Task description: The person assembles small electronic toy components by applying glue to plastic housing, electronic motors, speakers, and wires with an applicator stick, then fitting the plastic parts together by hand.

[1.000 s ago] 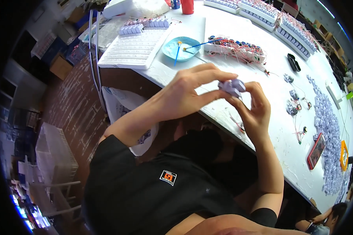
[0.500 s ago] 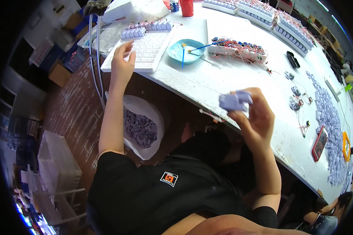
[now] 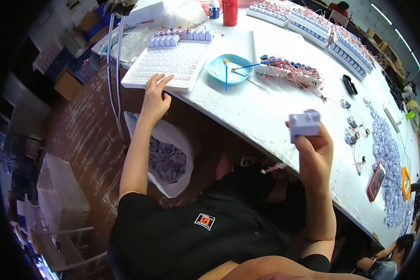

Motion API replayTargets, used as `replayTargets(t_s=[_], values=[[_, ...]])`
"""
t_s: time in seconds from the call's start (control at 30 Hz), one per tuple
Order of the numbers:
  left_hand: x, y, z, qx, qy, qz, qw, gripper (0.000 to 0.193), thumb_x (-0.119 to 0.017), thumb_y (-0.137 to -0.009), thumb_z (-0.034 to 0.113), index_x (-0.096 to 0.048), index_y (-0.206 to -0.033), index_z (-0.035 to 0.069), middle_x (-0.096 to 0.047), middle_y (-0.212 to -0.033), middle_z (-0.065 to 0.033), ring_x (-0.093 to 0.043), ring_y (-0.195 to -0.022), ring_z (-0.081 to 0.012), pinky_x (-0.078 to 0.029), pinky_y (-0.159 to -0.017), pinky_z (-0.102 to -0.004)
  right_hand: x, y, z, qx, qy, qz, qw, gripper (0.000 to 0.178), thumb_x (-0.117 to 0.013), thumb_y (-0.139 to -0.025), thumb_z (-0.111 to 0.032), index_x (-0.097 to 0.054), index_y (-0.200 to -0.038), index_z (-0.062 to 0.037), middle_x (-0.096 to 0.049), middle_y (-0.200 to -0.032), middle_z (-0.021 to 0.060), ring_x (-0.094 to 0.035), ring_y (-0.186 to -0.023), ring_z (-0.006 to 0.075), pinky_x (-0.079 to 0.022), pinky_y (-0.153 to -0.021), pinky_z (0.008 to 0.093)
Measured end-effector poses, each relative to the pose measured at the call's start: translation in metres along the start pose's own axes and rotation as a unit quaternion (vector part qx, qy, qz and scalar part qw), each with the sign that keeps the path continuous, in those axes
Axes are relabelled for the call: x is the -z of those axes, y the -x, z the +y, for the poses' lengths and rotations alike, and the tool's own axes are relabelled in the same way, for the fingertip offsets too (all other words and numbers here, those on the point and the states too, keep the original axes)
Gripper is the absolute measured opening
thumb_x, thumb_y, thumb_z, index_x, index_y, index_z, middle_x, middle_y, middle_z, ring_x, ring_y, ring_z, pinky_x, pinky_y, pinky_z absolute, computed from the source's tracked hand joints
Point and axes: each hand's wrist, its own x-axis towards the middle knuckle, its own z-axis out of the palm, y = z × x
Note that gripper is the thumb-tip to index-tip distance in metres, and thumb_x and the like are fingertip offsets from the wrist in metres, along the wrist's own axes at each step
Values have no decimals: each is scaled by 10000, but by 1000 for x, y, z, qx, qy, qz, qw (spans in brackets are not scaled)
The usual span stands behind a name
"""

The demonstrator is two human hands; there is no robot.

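My right hand (image 3: 316,156) holds a small pale lavender plastic housing (image 3: 305,127) up over the table's near edge. The thumb is below it, and the other fingers are mostly hidden behind. My left hand (image 3: 157,101) is open, fingers apart, at the near edge of a white slotted tray (image 3: 168,65); whether the fingertips touch it I cannot tell. At the tray's far end stand rows of similar lavender housings (image 3: 164,41), with red wires behind them. Right of the tray sits a turquoise dish (image 3: 214,74) with white stuff and two thin blue sticks in it.
A wired row of assemblies (image 3: 289,70) lies beyond the dish. Full trays (image 3: 308,30) line the back. To the right are a pile of small parts (image 3: 385,144), a red-edged phone (image 3: 376,182) and a black case (image 3: 349,85). Below the table, a white sack (image 3: 184,172) holds lavender pieces.
My left hand has come back toward me, down to the tray's near edge. My right hand has moved slightly right and turned the housing. The whole view has shifted a little.
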Motion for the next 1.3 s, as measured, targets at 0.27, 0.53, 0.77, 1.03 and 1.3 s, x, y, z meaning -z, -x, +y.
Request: replayTargets(t_s=[0.27,0.53,0.77,1.03,1.3], values=[[76,-45,97,-4,508,-31,861,438,-690,-909,89,-585,-1325,-1,-622,-1216,-99,-582,-1139,-178,-444,-1004,-305,-65,-111,61,8,152,-157,976,254,-789,-835,-151,-656,-956,30,-675,-907,48,-630,-887,113,-496,-795,267],[93,-72,67,85,441,0,894,347,-734,-861,-10,-665,-1201,-23,-663,-1075,-70,-643,-977,-122,-517,-877,-249,-133,-176,106,60,99,-200,973,275,-767,-854,-166,-661,-995,46,-695,-937,90,-647,-915,134,-510,-798,281],[87,-115,11,109,412,13,905,278,-731,-887,54,-692,-1150,-30,-726,-1002,-97,-677,-915,-128,-535,-848,-230,-148,-245,129,22,108,-249,962,680,-818,-779,-465,-633,-1248,-10,-670,-1132,165,-650,-1044,220,-511,-909,330],[81,-195,-42,17,201,70,977,306,-789,-846,187,-734,-1092,13,-747,-925,-109,-703,-852,-144,-540,-770,-253,-83,-309,135,-35,345,-363,865,741,-796,-817,-419,-521,-1428,-103,-537,-1359,167,-549,-1182,235,-467,-994,348],[32,-256,-32,11,432,33,901,251,-743,-870,68,-704,-1082,-61,-727,-941,-77,-657,-820,-108,-521,-744,-234,-99,-369,196,-105,413,-253,869,694,-854,-760,-381,-617,-1316,-40,-689,-1034,129,-679,-893,166,-557,-825,270]])
